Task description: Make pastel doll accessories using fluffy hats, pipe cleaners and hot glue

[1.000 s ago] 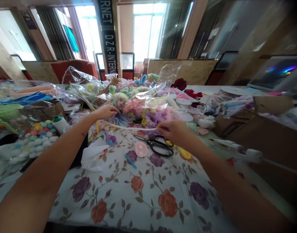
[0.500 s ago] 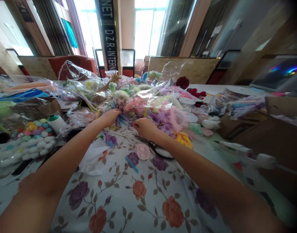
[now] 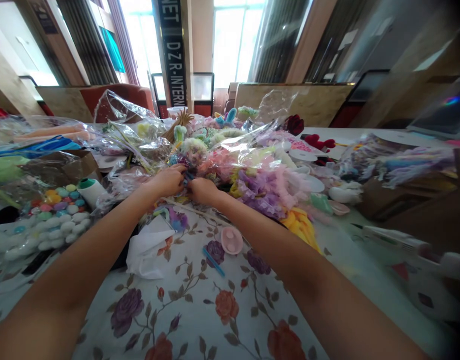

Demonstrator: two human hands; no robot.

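Observation:
My left hand (image 3: pixel 170 180) and my right hand (image 3: pixel 202 191) meet at the near edge of a heap of craft materials. Both are closed, fingers curled, around a small bundle of blue strands (image 3: pixel 188 176) that shows between them; its exact kind is too blurred to tell. Just beyond lies a fluffy multicoloured clump (image 3: pixel 192 150). A purple and blue piece (image 3: pixel 177 219) rests below the left hand beside a crumpled white sheet (image 3: pixel 149 250). Nearer me on the flowered tablecloth (image 3: pixel 184 310) are a pink oval dish (image 3: pixel 232 240) and a short light-blue strip (image 3: pixel 213 262).
Bagged pom-poms (image 3: pixel 60 220) and a thread cone (image 3: pixel 90 190) stand left. Purple ruffled material (image 3: pixel 262 192) and yellow fabric (image 3: pixel 301 227) lie right of the hands. Farther right are a white glue gun (image 3: pixel 397 239) and a cardboard box (image 3: pixel 398 200). Clear plastic wrap (image 3: pixel 128 107) covers the back.
My right hand has moved left, up against my left hand, closing the gap at the blue strands. The black scissors seen before are now hidden by my right forearm. The view has shifted slightly.

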